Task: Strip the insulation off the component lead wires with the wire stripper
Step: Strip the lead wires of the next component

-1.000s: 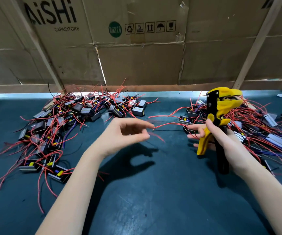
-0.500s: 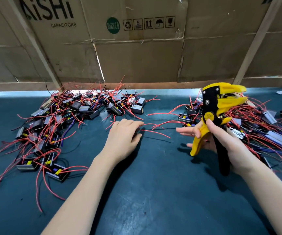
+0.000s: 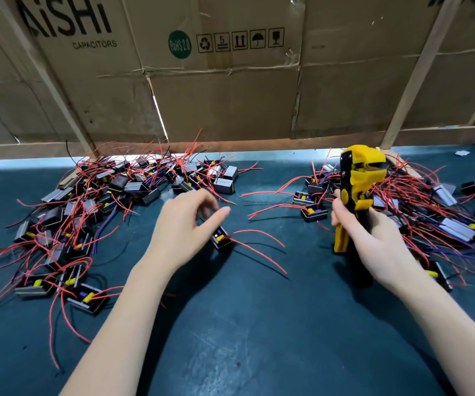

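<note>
1. Right hand (image 3: 373, 241) grips the stripper (image 3: 356, 192) by its handles, head upright, well above the mat (image 3: 259, 338); its mouth, seen side-on, shows a gap.
2. Left hand (image 3: 186, 230) hovers over a lone component (image 3: 221, 238) mid-mat, fingers loosely curled, thumb out. Whether a fingertip touches the case cannot be told — it holds nothing firmly.
3. Two red leads (image 3: 259, 252) run from the component toward the right, curving, free ends clear of other wires.
4. Left pile (image 3: 93, 210) and right pile (image 3: 430, 207) flank the work area; leads there are tangled.
5. Handling judgement: the component looks small and light, its case rigid — take it by the case sides. The leads look thin and springy; they will likely flick, so pinch one near its end to steer it into the mouth.
6. Risk: pulling by the lead alone may strain its joint at the case.
</note>
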`<state>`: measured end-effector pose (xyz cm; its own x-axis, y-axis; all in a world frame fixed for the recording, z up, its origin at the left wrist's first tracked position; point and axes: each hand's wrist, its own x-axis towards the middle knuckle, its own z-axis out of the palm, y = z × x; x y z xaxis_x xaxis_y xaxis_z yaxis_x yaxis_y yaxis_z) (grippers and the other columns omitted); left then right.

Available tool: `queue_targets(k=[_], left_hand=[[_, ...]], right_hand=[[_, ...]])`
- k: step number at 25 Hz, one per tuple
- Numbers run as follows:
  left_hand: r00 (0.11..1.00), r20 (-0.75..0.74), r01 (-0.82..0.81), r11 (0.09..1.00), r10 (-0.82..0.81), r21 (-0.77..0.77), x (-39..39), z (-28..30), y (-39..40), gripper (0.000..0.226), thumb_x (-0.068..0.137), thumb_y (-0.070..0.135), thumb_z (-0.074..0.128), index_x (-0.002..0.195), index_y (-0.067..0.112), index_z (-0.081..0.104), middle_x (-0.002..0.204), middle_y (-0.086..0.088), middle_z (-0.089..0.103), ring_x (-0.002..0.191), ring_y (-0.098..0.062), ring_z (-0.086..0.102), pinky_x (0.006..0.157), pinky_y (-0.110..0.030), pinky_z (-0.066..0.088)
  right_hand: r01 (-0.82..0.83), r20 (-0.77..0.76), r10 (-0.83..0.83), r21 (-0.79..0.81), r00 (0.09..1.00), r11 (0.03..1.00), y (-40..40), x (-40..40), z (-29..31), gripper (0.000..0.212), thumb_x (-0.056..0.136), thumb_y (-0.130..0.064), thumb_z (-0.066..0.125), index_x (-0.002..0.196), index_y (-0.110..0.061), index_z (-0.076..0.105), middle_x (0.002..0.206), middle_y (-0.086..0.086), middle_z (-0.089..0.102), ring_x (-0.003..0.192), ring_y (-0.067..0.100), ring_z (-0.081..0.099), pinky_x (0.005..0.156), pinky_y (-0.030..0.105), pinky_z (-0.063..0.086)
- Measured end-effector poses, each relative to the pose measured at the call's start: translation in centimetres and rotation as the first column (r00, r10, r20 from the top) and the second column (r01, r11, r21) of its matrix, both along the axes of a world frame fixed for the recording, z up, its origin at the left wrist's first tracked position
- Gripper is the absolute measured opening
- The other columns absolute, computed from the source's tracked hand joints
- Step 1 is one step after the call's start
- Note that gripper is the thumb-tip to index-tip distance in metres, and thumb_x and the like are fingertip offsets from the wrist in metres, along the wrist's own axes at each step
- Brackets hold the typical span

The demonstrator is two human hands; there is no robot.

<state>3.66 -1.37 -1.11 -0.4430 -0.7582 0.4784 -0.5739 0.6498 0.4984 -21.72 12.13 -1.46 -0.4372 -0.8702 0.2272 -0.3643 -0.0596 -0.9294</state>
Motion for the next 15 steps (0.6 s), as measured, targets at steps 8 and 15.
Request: queue_targets(k=[8,15], left_hand=[[0.900,0.318,-0.365,0.915,0.299,0.171,-0.4,-1.0,-0.2,0.048,0.077,0.066,0.065,0.068,0.019,0.060,0.068,0.006,0.064,0.078,-0.023,0.062,0.082,-0.037,0.049],[0.972,0.156,-0.217,0.933,0.178,0.288,-1.0,-0.8,0.2,0.008,0.073,0.019,0.069,0.077,0.025,0.064,0.086,0.005,0.066,0.089,-0.020,0.059,0.085,-0.039,0.049]], right_hand=[[0.105,0.092,-0.083,-0.263,0.992,0.959,0.4,0.1,0.7,0.055,0.085,-0.064,0.051,0.092,-0.010,0.061,0.095,-0.014,0.069,0.094,0.017,0.066,0.088,0.044,0.053],[-0.132,0.200,0.200,-0.308,0.959,0.942,0.9,1.5,1.3,0.057,0.088,-0.050,0.049,0.082,0.006,0.058,0.107,0.018,0.069,0.119,0.015,0.060,0.078,0.018,0.050]])
